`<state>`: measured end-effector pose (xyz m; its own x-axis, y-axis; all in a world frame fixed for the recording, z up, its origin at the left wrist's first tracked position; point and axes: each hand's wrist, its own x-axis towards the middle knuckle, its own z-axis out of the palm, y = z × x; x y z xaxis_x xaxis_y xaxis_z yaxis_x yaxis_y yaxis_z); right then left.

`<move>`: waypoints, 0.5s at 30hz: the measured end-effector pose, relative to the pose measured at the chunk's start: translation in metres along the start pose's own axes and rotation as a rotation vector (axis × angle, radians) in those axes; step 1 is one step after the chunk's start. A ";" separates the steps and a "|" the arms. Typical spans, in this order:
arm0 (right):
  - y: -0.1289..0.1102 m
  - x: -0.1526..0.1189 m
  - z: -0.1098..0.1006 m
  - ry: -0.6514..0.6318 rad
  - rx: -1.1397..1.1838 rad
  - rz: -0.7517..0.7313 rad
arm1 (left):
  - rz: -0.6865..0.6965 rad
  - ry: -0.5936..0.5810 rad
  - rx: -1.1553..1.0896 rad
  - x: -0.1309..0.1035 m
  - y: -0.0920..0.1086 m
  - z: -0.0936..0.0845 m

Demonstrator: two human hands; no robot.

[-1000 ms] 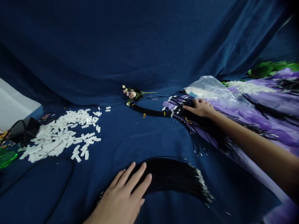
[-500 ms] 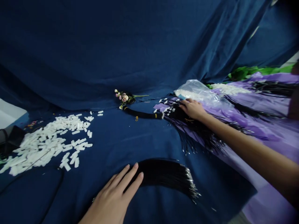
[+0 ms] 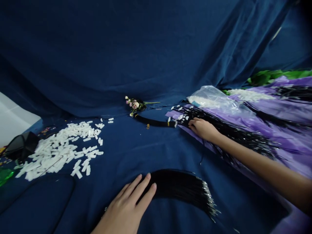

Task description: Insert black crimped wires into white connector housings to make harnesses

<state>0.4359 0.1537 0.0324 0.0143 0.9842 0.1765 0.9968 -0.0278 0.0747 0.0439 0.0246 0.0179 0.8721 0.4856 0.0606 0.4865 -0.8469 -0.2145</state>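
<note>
My left hand [image 3: 129, 204] lies flat with its fingers stretched over a curved bundle of black cords [image 3: 177, 187], whose silver tips fan out to the right. Farther off, my right hand [image 3: 204, 129] is closed, fingertips pinched on some black cords at the near edge of a spread of black cords [image 3: 234, 130]. How many strands it grips is hidden. One thin strand hangs below that hand. White tags [image 3: 183, 117] show at the cords' left end, just beyond my fingers. Purple sheeting [image 3: 297, 146] lies under the spread.
Loose white tags [image 3: 60, 146] are heaped at the left, beside a black object [image 3: 23, 146]. A tied black bundle [image 3: 153, 122] and artificial flowers [image 3: 134, 104] lie mid-table. Behind my right hand sits a clear plastic bag [image 3: 209, 96]. Blue cloth [image 3: 156, 55] rises at the back.
My right hand has gone from lying spread on the cords to closed fingers at their near edge. The cords beneath it have shifted. The left hand stays on its bundle; the view turned slightly left.
</note>
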 end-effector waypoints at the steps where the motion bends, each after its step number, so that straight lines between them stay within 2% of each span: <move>1: 0.008 0.005 -0.001 -0.010 0.000 0.013 | -0.001 -0.001 -0.007 0.000 0.000 0.000; 8: 0.055 0.032 0.002 -0.047 -0.002 0.108 | -0.010 -0.016 -0.060 0.000 -0.001 -0.001; 12: 0.064 0.036 0.001 -0.065 0.009 0.085 | -0.027 -0.059 -0.102 0.001 -0.001 -0.001; 15: 0.068 0.032 -0.003 -0.026 0.011 0.055 | -0.040 -0.073 -0.125 -0.001 0.000 -0.002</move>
<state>0.5034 0.1832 0.0458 0.0706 0.9855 0.1545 0.9953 -0.0799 0.0547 0.0432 0.0241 0.0197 0.8478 0.5303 -0.0052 0.5278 -0.8446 -0.0897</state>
